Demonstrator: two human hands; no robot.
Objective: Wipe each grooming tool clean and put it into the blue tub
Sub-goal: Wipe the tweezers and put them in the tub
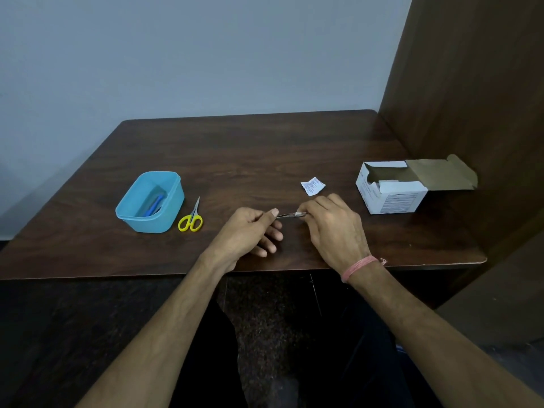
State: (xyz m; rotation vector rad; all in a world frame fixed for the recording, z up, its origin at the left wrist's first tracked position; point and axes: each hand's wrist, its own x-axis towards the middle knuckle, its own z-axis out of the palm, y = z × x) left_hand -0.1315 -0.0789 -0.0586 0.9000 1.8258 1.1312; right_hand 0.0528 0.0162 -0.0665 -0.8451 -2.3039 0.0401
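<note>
My left hand (pixel 250 231) pinches one end of a thin metal tool (pixel 287 214), probably tweezers, just above the table. My right hand (pixel 329 222) pinches a small white wipe (pixel 300 214) around the tool's other end. The blue tub (pixel 129 209) stands at the left of the table with a blue-handled tool (pixel 154 205) lying inside. Small yellow-handled scissors (pixel 191 219) lie on the table right beside the tub.
A torn white sachet wrapper (pixel 312 186) lies behind my right hand. An open white cardboard box (pixel 391 192) sits at the right, near a brown wooden side panel (pixel 471 98). The dark wooden table (pixel 235 151) backs onto a pale wall.
</note>
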